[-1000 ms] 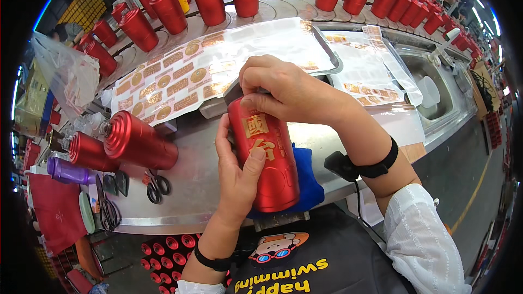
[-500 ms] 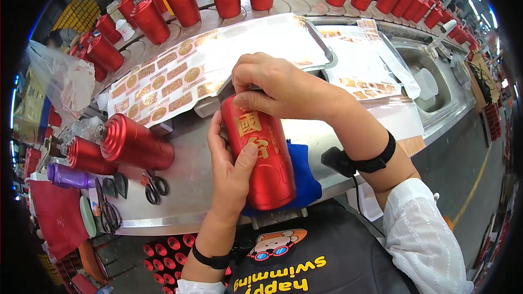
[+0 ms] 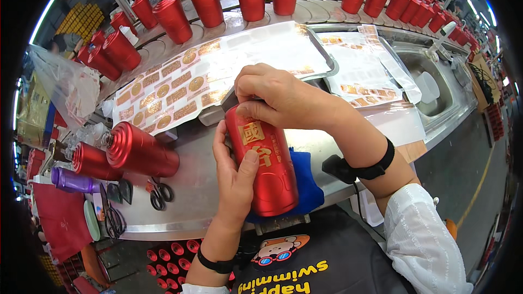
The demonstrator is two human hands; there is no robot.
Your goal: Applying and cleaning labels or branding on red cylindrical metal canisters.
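A red metallic bottle (image 3: 272,188) with gold characters on its side lies tilted in front of me, its lower end over a blue cloth (image 3: 308,179) at the bench edge. My left hand (image 3: 234,188) grips it from the left, thumb across its front. At its upper end my right hand (image 3: 278,95) is closed, fingers curled and thumb pressed by the topmost gold character; anything between those fingers is hidden. Just beyond lies a sheet of gold stickers (image 3: 180,95), partly peeled bare, on a metal tray (image 3: 329,62).
Left on the bench are two red bottles (image 3: 143,151), scissors (image 3: 159,193), larger scissors (image 3: 113,220) and a purple cup (image 3: 76,179). Beyond, a curved conveyor (image 3: 316,8) carries several red bottles. More sticker sheets (image 3: 362,71) and a sink (image 3: 449,100) are at right.
The bottles on the conveyor have moved to the right. My view has shifted slightly. Both hands keep nearly the same hold at the red bottle.
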